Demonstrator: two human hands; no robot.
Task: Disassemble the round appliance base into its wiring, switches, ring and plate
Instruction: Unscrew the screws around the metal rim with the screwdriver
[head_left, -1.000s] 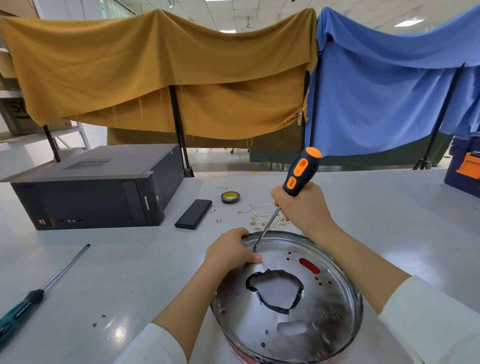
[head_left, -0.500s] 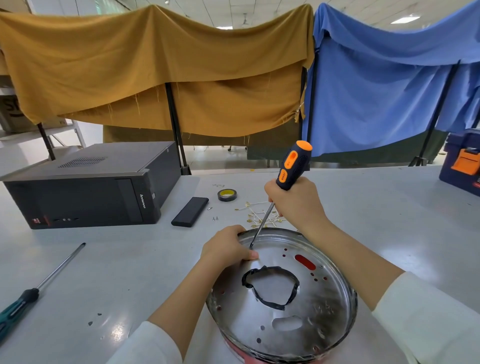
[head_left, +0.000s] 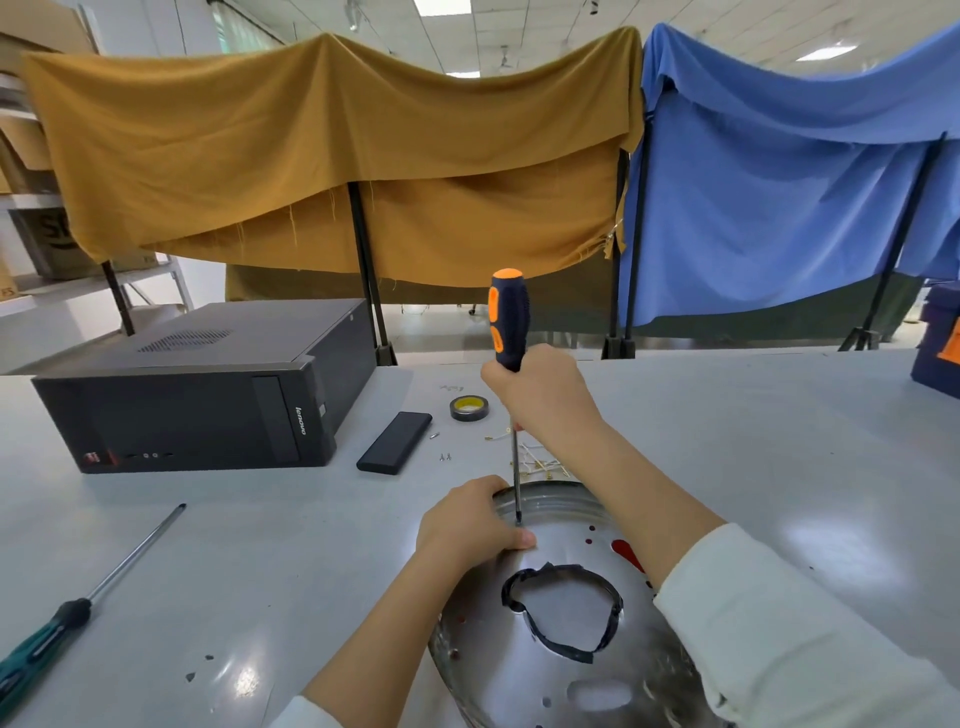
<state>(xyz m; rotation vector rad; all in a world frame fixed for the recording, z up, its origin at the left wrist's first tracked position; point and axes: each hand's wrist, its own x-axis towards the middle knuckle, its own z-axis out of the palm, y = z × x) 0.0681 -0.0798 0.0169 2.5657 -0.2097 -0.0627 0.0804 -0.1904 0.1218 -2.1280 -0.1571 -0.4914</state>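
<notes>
The right hand (head_left: 540, 395) is wrapped tight around the screwdriver (head_left: 508, 322), held nearly upright, its tip just beyond the left hand's fingertips. The left hand (head_left: 467, 525) clamps the far rim of the round metal base (head_left: 524, 675), thumb inside; a screw there is probably hidden. The base looks stiff, thin, slick and sharp-edged, best gripped by the rim.

Bright ceiling panels (head_left: 827, 52) glare off the table (head_left: 260, 545); edges warp.
</notes>
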